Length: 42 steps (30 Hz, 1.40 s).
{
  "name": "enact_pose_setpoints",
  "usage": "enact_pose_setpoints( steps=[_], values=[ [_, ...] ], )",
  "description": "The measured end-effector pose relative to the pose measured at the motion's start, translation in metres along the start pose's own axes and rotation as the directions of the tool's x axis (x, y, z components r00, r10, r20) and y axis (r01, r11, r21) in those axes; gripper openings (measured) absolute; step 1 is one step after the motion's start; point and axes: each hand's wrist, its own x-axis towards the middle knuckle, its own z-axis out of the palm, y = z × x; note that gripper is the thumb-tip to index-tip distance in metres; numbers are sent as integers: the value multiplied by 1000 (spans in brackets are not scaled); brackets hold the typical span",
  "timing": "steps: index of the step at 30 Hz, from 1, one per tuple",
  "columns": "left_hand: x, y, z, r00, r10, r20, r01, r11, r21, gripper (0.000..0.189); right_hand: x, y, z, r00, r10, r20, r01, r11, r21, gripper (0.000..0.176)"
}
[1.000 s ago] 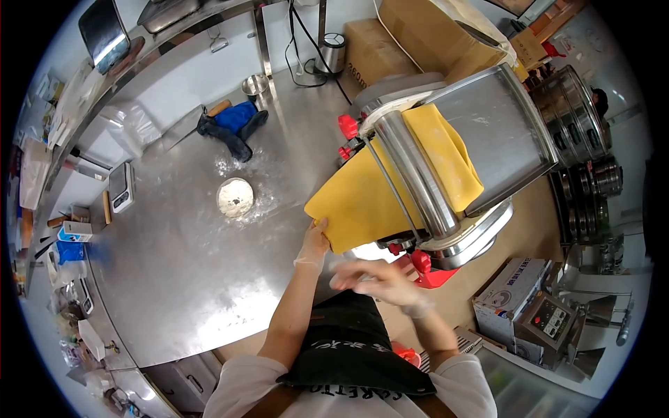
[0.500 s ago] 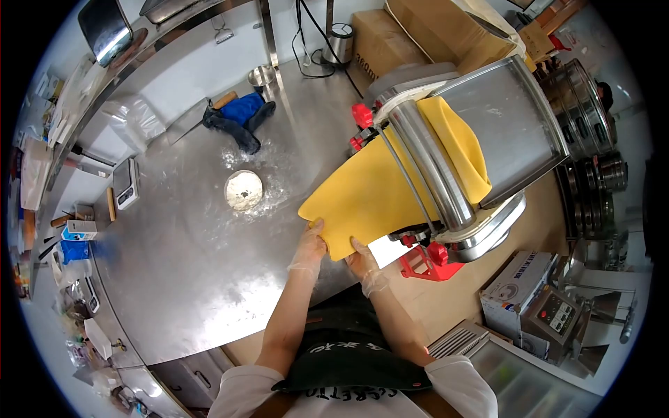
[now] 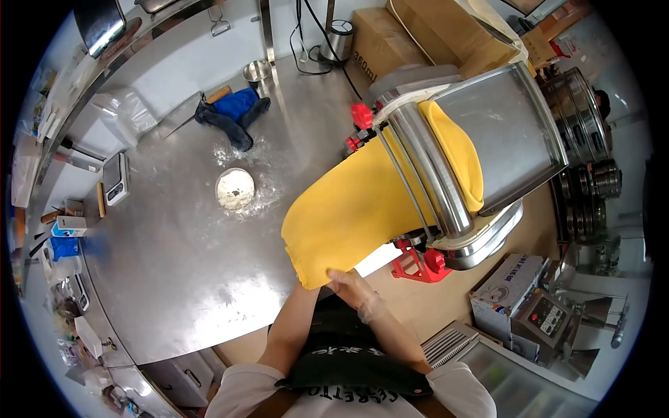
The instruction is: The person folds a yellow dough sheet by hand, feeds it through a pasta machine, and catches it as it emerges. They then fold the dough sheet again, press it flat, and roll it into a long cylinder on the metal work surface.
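Note:
A wide yellow dough sheet comes out of the steel rollers of a dough sheeter towards me; the rest of it lies folded on the far side of the rollers. My right hand, in a clear glove, pinches the near right edge of the sheet, thumb on top and fingers underneath. Under the near left corner goes my left hand, its fingers hidden by the dough; only the wrist and forearm show.
A bowl of flour stands on the steel table, with flour scattered round it. Farther back are a blue and dark cloth bundle and a metal cup. A kitchen scale sits at left. Boxes stand behind the sheeter.
More of the dough sheet has come out towards me, and less is left on the far side. Both hands have moved nearer my body; the left has slipped from the edge to underneath the sheet.

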Motion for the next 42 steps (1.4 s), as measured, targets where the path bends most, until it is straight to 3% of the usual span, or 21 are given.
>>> enact_pose_setpoints(
  steps=[1, 4, 5, 6, 8, 9, 12, 17, 22, 26, 28, 30, 33, 42],
  values=[
    [-4, 1, 0, 999, 40, 7, -40, 997, 73, 48, -9, -9, 1, 994, 95, -55, -104, 978, -182, 43],
    [-12, 9, 3, 974, 217, 60, -224, 907, 357, 48, -4, -32, -48, 969, 243, 39, -198, 863, -464, 46],
    [-13, 13, 4, 951, 292, 100, -303, 827, 473, 48, 4, -34, -61, 984, 115, -139, -159, 918, -363, 44],
    [-15, 18, 5, 927, 347, 145, -366, 740, 564, 48, 15, -34, -82, 996, -45, -80, 28, 979, -204, 44],
    [-15, 28, 5, 865, 441, 238, -469, 545, 695, 48, 46, -49, -100, 979, -139, -150, 154, 984, 93, 50],
    [-17, 33, 5, 831, 475, 289, -510, 446, 736, 48, 62, -57, -105, 968, -187, -170, 213, 965, 151, 50],
    [-22, 47, 2, 755, 523, 395, -569, 222, 792, 48, 98, -79, -105, 929, -302, -216, 346, 914, 211, 50],
    [-33, 66, -12, 686, 546, 481, -586, 23, 810, 49, 119, -98, -103, 870, -403, -285, 468, 857, 215, 49],
    [-39, 77, -28, 654, 547, 523, -591, -63, 804, 49, 126, -107, -101, 832, -452, -322, 525, 829, 194, 49],
    [-63, 94, 7, 642, 555, 529, -595, -75, 801, 52, 133, -113, -97, 810, -480, -338, 554, 814, 172, 49],
    [-58, 89, -11, 711, 579, 399, -582, 167, 796, 52, 134, -115, -95, 798, -492, -348, 567, 809, 156, 49],
    [-59, 93, -17, 711, 590, 384, -571, 164, 805, 53, 132, -117, -97, 786, -501, -361, 578, 803, 144, 49],
    [-63, 103, -20, 617, 594, 516, -542, -154, 826, 56, 128, -122, -98, 767, -516, -382, 595, 795, 120, 49],
    [-69, 121, -33, 615, 623, 484, -498, -168, 851, 58, 103, -166, -110, 660, -603, -449, 669, 743, -14, 48]
  ],
)
